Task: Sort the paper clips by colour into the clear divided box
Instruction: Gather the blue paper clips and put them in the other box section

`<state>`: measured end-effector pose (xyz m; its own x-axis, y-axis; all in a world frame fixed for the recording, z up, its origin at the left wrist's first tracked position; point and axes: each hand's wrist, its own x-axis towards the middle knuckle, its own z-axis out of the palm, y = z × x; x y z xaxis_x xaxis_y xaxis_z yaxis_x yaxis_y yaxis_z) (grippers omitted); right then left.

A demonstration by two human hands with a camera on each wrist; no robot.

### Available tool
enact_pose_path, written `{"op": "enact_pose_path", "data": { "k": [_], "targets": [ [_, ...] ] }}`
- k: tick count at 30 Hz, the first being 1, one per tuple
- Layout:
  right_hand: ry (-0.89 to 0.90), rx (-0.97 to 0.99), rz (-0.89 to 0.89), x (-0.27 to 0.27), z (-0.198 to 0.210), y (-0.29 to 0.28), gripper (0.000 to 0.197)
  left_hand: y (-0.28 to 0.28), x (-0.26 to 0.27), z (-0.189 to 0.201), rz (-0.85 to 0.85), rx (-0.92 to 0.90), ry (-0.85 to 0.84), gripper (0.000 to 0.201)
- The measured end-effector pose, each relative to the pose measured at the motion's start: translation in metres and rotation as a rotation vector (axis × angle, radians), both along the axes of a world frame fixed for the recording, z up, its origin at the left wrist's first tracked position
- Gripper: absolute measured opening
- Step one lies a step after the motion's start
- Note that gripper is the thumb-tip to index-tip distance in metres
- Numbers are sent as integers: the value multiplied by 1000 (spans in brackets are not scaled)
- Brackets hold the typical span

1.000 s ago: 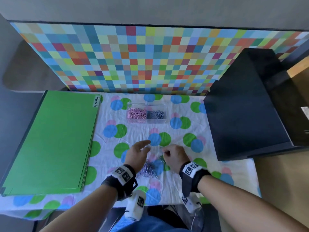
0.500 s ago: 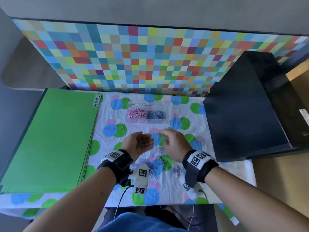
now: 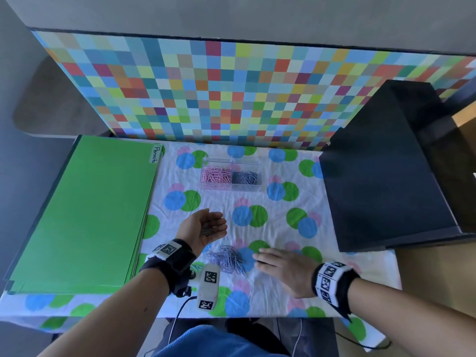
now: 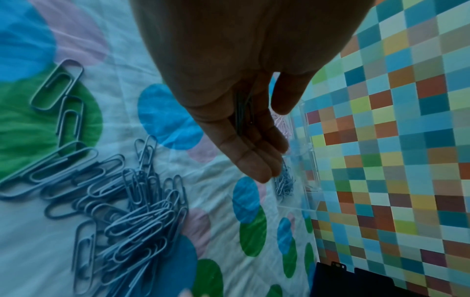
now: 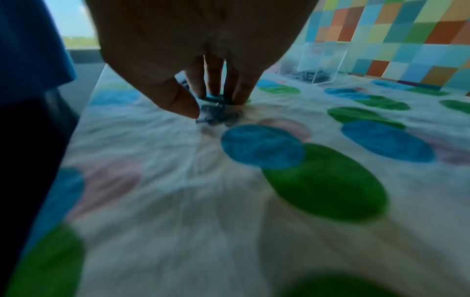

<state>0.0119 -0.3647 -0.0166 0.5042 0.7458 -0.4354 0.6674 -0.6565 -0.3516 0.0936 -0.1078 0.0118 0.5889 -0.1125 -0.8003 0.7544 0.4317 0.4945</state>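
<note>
The box (image 3: 231, 176) already has pink and blue clips. A blue pile (image 3: 228, 260) remains. Left hand (image 3: 203, 229) cups a few, fingers relaxed; right hand (image 3: 283, 270) lies flat, fingers straight at the pile.

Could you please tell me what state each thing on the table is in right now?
Clear divided plastic box: open-topped; pink clips left, blue clips right.
Loose pile of blue paper clips: unsorted on the tablecloth.
Left hand: palm up, cupping a few clips.
Right hand: flat, fingertips at the pile.
Green folder stack: closed.
</note>
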Motion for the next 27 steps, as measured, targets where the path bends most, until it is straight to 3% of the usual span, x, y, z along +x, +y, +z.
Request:
{"op": "enact_pose_path", "data": {
  "k": [10,13,16,20,24,27],
  "targets": [
    [-219,75,-82,-8,-5,-12,36,-12,-2,-3,-26,-11,-11,34],
    [-233,114,-252,0,-6,1,28,-18,-2,-3,-40,-15,-2,35],
    [-140,192,-550,15,-3,18,25,-25,-3,-4,-59,-19,3,35],
    [-43,481,-988,37,14,45,18,-34,-4,-6,-84,2,-11,35],
    [-39,645,-1010,56,47,81,14,-43,-5,-6,-63,-29,-7,35],
    [-13,658,-1002,67,60,98,18,-51,-3,0,-36,-125,-55,30]
  ]
}}
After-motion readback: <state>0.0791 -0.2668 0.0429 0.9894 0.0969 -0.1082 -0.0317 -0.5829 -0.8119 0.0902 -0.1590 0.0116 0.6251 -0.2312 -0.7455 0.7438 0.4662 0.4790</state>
